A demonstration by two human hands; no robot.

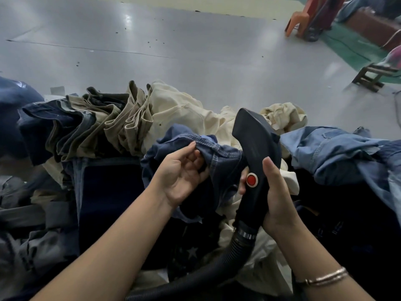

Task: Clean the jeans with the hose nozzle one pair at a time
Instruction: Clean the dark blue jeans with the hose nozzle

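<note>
Dark blue denim, a stitched edge of one pair of jeans (219, 153), is being pinched between the thumb and curled fingers of your left hand (182, 172), palm turned upward. This pair is lying at the centre of the heap, just in front of you, touching the nozzle. Your right hand (275, 196) is gripping the black hose nozzle (253, 148) around its handle, thumb lying along the right side, fingertips showing beside the red button (251, 180). The nozzle's wide flat head is pointing up and away from you, above the denim. A ribbed black hose (227, 263) is running from the base of the handle down toward the lower left. A bracelet (323, 279) is sitting on your right wrist.

Around the held pair, cream trousers (180, 114), a folded stack of khaki and dark garments (97, 124) and light blue jeans (338, 155) are lying on the grey table (152, 40). An orange plastic chair (301, 18) is standing well apart, at the far right.
</note>
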